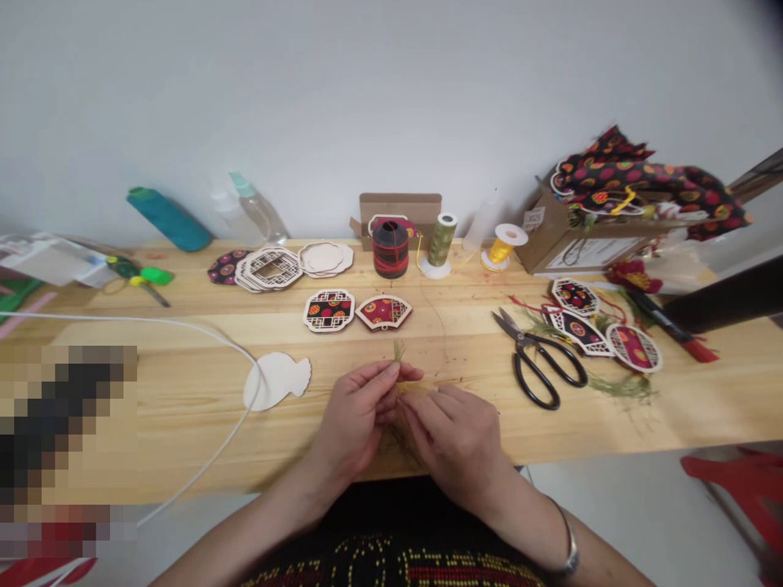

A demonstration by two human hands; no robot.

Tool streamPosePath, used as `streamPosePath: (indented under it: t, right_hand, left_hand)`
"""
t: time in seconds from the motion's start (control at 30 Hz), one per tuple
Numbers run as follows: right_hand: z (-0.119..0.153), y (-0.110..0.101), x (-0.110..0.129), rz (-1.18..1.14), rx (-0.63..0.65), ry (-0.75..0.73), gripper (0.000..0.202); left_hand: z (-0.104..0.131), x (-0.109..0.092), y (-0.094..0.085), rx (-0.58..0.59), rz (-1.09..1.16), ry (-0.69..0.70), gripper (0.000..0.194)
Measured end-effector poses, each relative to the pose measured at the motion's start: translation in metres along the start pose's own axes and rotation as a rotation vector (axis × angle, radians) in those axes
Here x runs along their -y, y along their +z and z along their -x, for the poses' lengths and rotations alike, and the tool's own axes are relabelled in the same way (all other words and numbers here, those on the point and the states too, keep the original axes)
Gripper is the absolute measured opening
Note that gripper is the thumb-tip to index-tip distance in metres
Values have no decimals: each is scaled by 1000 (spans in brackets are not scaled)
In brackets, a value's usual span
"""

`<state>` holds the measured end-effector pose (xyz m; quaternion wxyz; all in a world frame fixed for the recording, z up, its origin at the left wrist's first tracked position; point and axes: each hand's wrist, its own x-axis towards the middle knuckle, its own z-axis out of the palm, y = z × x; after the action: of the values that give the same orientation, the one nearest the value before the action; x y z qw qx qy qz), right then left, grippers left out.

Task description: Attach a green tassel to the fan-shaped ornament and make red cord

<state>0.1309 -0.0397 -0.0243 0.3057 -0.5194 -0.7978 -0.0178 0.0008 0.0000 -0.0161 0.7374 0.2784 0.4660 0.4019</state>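
Note:
My left hand pinches a small bundle of green threads between thumb and fingers, the cut ends sticking up above the fingertips. Close against it, my right hand is closed with its fingertips pressed together at the lower part of the same threads. What exactly lies inside the fingers is mostly hidden. Thin dark strands hang under the hands at the table edge. Left of my hands lies a white vase-shaped piece. To the right rest black-handled scissors, blades apart.
Patterned ornaments lie ahead, with stacked lattice frames behind. Spools of red-black, green and yellow thread stand near the wall. A cardboard box holds cloth. A white cable crosses the left side.

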Motion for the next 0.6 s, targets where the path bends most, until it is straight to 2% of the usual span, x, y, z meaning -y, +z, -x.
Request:
streamPosePath:
  t: [0.6]
  right_hand:
    - [2, -2, 1, -9, 31, -16, 24]
  left_hand:
    - [1, 0, 0, -6, -19, -4, 25]
